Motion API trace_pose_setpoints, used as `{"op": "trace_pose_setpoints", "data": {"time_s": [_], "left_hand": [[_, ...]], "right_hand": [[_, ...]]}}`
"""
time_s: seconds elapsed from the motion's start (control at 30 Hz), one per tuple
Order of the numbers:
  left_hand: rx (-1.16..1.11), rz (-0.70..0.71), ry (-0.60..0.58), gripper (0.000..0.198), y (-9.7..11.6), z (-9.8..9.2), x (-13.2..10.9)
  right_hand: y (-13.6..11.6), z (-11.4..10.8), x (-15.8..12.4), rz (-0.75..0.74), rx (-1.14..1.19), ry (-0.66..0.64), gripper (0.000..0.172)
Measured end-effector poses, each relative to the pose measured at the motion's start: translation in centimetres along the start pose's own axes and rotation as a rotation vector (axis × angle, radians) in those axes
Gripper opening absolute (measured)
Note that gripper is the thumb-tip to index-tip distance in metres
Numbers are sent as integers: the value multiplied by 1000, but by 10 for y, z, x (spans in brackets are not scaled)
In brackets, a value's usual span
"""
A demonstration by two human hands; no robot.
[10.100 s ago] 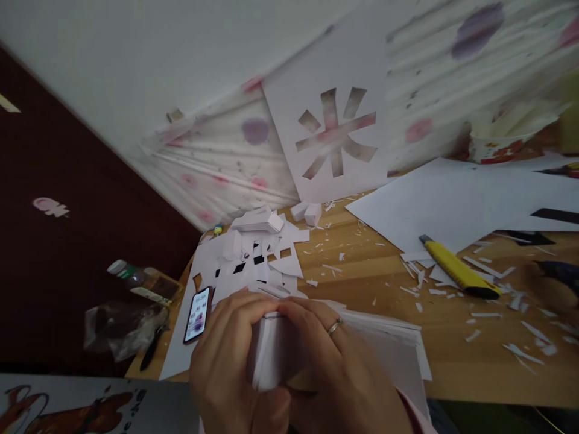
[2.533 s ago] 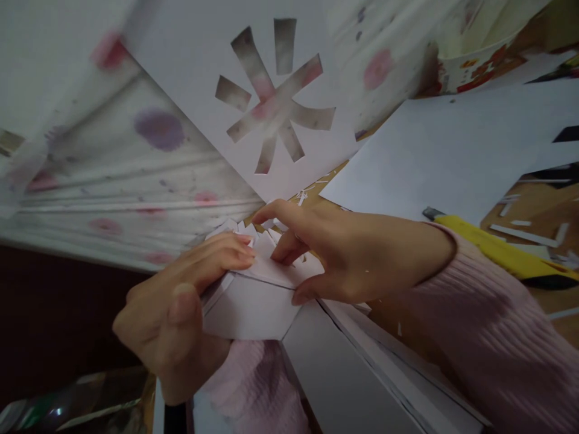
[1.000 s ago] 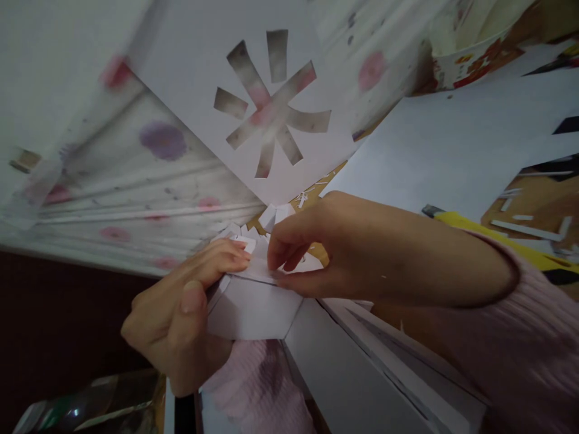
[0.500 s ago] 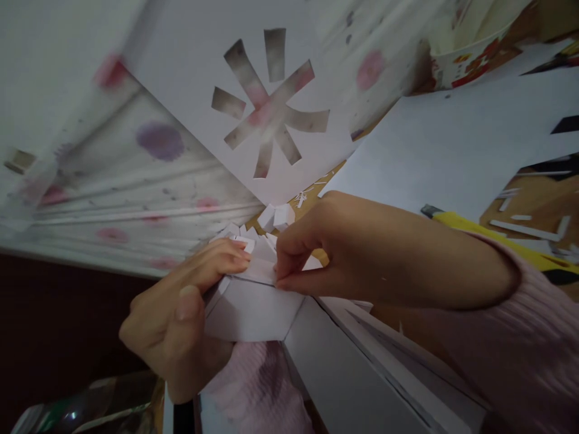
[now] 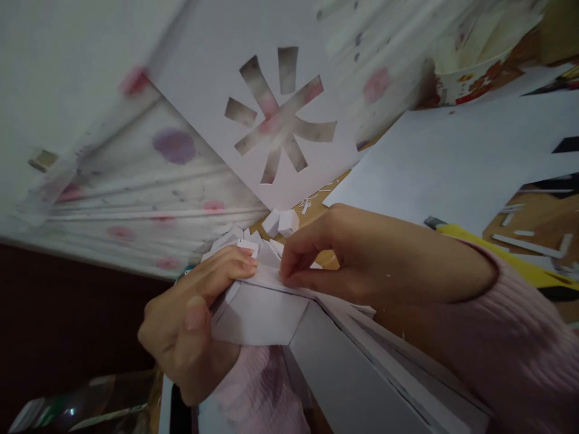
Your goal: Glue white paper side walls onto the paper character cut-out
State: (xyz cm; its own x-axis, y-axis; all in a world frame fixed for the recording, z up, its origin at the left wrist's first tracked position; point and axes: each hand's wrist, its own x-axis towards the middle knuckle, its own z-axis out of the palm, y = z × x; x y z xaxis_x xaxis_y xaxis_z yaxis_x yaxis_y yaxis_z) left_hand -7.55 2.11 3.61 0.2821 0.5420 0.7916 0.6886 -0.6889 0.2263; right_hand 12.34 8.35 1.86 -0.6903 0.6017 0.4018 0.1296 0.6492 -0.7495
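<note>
A white folded paper model [image 5: 348, 361] with dark-lined seams fills the lower middle of the head view. My left hand [image 5: 194, 319] curls around its far left end, fingers pressed on top of a panel and thumb sticking up. Just to the right, my right hand [image 5: 335, 259] pinches thumb and forefinger together at the white flap above the seam. Whatever lies between those fingertips is hidden. Small white paper blocks [image 5: 287, 223] sit beyond my fingers, and folded white pieces crowd behind my left fingertips.
Behind stands a white sheet [image 5: 203, 78] with star-like cut-outs, against a flowered cloth [image 5: 174, 144]. At right are a large white sheet [image 5: 434, 157], a yellow utility knife [image 5: 497, 250], paper strips [image 5: 527, 246] and a printed tub [image 5: 473, 78]. A clear bottle [image 5: 67, 404] lies lower left.
The whole view has shifted slightly, so most things appear farther right and lower. My right fingertips have moved a little off the seam, onto the flap. My left hand keeps its hold.
</note>
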Motion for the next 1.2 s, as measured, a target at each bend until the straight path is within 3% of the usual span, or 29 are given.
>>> {"op": "trace_pose_setpoints", "data": {"time_s": [0.07, 0.13, 0.2, 0.33, 0.4, 0.5, 0.73, 0.83, 1.03, 1.1, 1.2], "left_hand": [[-29, 19, 178, 29, 3, 5, 1], [-52, -31, 243, 26, 7, 12, 3], [-60, -59, 220, 24, 10, 17, 4], [-96, -83, 256, 26, 11, 19, 5], [-121, -86, 265, 33, 10, 19, 4], [-123, -69, 252, 38, 6, 17, 2], [-108, -77, 244, 34, 9, 16, 3], [-147, -118, 241, 36, 14, 18, 6], [-181, -65, 235, 35, 8, 14, 4], [-206, -47, 205, 33, 6, 12, 3], [-241, -90, 248, 32, 7, 12, 3]], "right_hand": [[0, 0, 1, 0, 26, -5, 10], [2, 0, 1, -3, 60, -18, 6], [4, 2, 3, -3, 79, -16, 9], [9, 8, 9, 8, 8, 5, 38], [10, 10, 12, 11, 10, -33, 44], [8, 12, 14, 11, 61, -93, 33], [0, 11, 13, 37, -22, -74, 19], [-2, 12, 11, 51, -72, -94, 21], [-3, 13, 13, 21, -51, -158, 25], [-2, 13, 14, -1, -40, -155, 22], [-2, 15, 15, -18, -72, -127, 28]]}}
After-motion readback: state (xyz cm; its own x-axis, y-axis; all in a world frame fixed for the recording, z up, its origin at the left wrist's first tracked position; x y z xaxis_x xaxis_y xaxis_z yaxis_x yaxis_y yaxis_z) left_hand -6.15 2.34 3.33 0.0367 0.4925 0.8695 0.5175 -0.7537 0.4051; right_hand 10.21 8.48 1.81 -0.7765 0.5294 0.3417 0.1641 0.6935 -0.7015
